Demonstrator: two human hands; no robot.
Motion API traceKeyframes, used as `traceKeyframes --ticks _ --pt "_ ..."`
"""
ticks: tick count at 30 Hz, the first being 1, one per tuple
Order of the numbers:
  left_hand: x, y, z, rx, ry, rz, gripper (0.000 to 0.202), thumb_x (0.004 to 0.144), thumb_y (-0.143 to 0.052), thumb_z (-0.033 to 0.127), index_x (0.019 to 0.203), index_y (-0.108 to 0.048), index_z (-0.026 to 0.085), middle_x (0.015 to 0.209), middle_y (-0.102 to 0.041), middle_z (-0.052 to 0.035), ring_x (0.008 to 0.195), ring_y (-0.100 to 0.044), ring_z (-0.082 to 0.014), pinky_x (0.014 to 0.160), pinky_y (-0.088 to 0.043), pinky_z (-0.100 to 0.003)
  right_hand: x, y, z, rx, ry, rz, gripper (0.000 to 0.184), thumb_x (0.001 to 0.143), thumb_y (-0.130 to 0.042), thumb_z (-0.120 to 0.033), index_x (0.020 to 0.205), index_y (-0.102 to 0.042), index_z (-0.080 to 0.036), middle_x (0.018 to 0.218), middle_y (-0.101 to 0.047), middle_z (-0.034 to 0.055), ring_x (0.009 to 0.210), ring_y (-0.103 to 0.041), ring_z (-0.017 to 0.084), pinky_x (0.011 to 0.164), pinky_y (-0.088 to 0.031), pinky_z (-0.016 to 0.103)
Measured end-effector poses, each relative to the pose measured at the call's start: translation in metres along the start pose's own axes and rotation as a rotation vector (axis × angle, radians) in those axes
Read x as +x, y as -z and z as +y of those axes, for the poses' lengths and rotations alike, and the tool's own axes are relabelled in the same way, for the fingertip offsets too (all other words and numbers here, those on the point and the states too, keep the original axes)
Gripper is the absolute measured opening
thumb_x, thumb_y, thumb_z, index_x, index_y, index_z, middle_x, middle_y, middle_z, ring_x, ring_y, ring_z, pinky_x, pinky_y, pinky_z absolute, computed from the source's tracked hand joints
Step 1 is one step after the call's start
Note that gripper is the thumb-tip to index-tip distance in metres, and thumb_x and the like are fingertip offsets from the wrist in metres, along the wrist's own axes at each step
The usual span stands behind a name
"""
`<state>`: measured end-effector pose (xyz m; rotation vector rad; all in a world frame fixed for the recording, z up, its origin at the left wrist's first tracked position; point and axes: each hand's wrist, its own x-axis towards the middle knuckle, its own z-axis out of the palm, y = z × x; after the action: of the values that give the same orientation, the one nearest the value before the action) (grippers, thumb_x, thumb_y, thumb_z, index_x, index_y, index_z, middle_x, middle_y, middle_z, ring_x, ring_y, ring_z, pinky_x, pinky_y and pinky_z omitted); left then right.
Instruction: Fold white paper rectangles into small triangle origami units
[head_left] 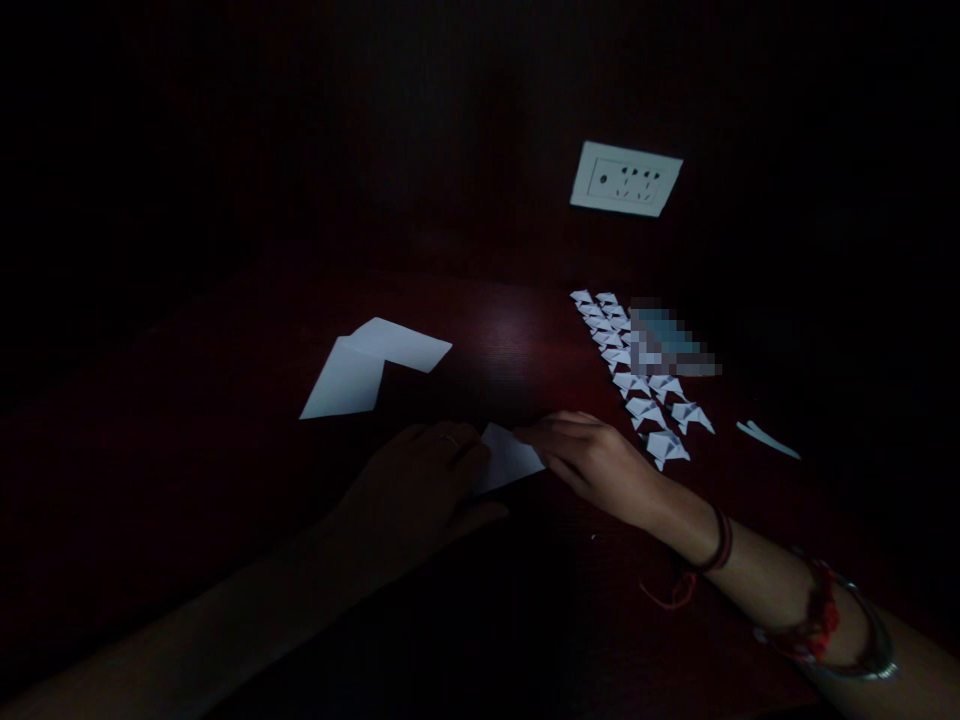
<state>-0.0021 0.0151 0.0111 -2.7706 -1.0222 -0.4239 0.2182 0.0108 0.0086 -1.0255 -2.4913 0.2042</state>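
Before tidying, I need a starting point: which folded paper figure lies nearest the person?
The folded paper figure at the group's front end, beside the right hand; the other visible figures lie farther back.

I'm on one feed — head cam, looking forward and down over the bare left hand (431, 470) and bare right hand (592, 455), fairly near; dark-red wood-grain tabletop (502, 365) beneath, white rectangular socket plate (627, 180) farther off, upper right.

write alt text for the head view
A person's left hand and right hand touch a piece of white paper on a dark red table. Folded paper figures lie in rows at right, white sheets at left.
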Motion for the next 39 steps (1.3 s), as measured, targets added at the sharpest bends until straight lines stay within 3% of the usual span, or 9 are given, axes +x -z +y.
traceKeyframes --ticks 5,10,16,20,22,24,28,32,39 --pt "0.002 0.004 -0.002 -0.066 0.119 -0.039 0.029 0.086 -0.038 0.024 0.113 -0.046 0.021 0.092 -0.059 -0.0037 0.083 -0.055 -0.0191 0.074 -0.043 -0.034 0.001 -0.001 -0.001 0.088 -0.140 0.115 0.031 0.080 -0.042 -0.012 0.107 -0.056 -0.018 0.090 -0.062 0.0044 0.081 -0.056 0.013 0.073 -0.045 0.027" --pt "0.003 0.005 -0.011 -0.197 0.276 0.035 0.030 0.085 -0.038 0.021 0.114 -0.043 0.023 0.100 -0.058 -0.0015 0.085 -0.056 -0.0159 0.071 -0.046 -0.029 0.001 0.001 0.001 0.141 -0.285 0.183 0.025 0.075 -0.049 -0.015 0.098 -0.060 -0.017 0.074 -0.062 0.0008 0.063 -0.056 0.011 0.060 -0.043 0.023" --pt "0.002 0.009 -0.013 0.086 0.233 -0.087 0.031 0.080 -0.037 0.014 0.108 -0.050 0.017 0.086 -0.059 -0.0076 0.076 -0.057 -0.0233 0.061 -0.046 -0.035 -0.001 0.004 0.006 0.128 -0.402 0.192 0.023 0.073 -0.050 -0.016 0.095 -0.058 -0.016 0.063 -0.057 -0.0019 0.055 -0.050 0.009 0.054 -0.039 0.021" --pt "-0.001 0.013 -0.006 0.139 0.170 0.091 0.039 0.081 -0.033 0.016 0.119 -0.041 0.016 0.110 -0.050 -0.0127 0.092 -0.052 -0.0279 0.071 -0.044 -0.042 -0.001 0.002 0.004 0.072 -0.342 0.182 0.023 0.073 -0.050 -0.015 0.094 -0.059 -0.016 0.073 -0.061 0.0016 0.060 -0.053 0.011 0.057 -0.041 0.023" --pt "-0.002 0.009 -0.004 0.053 -0.096 0.177 0.032 0.085 -0.030 0.018 0.112 -0.047 0.021 0.118 -0.047 -0.0062 0.105 -0.046 -0.0242 0.085 -0.039 -0.040 -0.001 0.001 0.002 0.070 -0.300 0.178 0.024 0.074 -0.049 -0.013 0.096 -0.058 -0.016 0.079 -0.061 0.0030 0.066 -0.054 0.012 0.061 -0.042 0.024" --pt "-0.004 0.000 -0.004 -0.037 -0.289 0.065 0.032 0.086 -0.030 0.015 0.111 -0.047 0.024 0.121 -0.047 -0.0009 0.111 -0.041 -0.0200 0.095 -0.031 -0.039 -0.002 0.000 0.000 0.070 -0.258 0.158 0.027 0.075 -0.047 -0.010 0.099 -0.058 -0.017 0.083 -0.060 0.0036 0.072 -0.055 0.013 0.065 -0.044 0.025" --pt "-0.008 -0.018 -0.007 -0.142 -0.118 0.044 0.034 0.087 -0.034 0.019 0.121 -0.038 0.019 0.124 -0.043 -0.0055 0.112 -0.041 -0.0189 0.093 -0.036 -0.036 -0.005 0.000 -0.002 0.048 -0.117 0.080 0.033 0.077 -0.043 -0.005 0.104 -0.057 -0.017 0.096 -0.058 0.0060 0.086 -0.053 0.015 0.076 -0.045 0.027" --pt "-0.008 -0.022 -0.012 -0.164 -0.120 0.016 0.032 0.086 -0.036 0.019 0.118 -0.043 0.021 0.121 -0.046 -0.0046 0.109 -0.044 -0.0192 0.092 -0.037 -0.036 -0.007 0.003 -0.001 -0.012 0.008 0.011 0.030 0.080 -0.043 -0.008 0.105 -0.057 -0.015 0.101 -0.057 0.0083 0.090 -0.052 0.017 0.076 -0.047 0.031" --pt "-0.006 -0.022 -0.012 -0.192 -0.112 0.023 0.031 0.087 -0.034 0.020 0.117 -0.042 0.021 0.119 -0.047 -0.0055 0.102 -0.048 -0.0211 0.084 -0.043 -0.037 -0.010 0.002 -0.002 -0.136 0.069 -0.050 0.025 0.084 -0.041 -0.016 0.101 -0.059 -0.016 0.101 -0.057 0.0091 0.096 -0.051 0.018 0.080 -0.048 0.032"
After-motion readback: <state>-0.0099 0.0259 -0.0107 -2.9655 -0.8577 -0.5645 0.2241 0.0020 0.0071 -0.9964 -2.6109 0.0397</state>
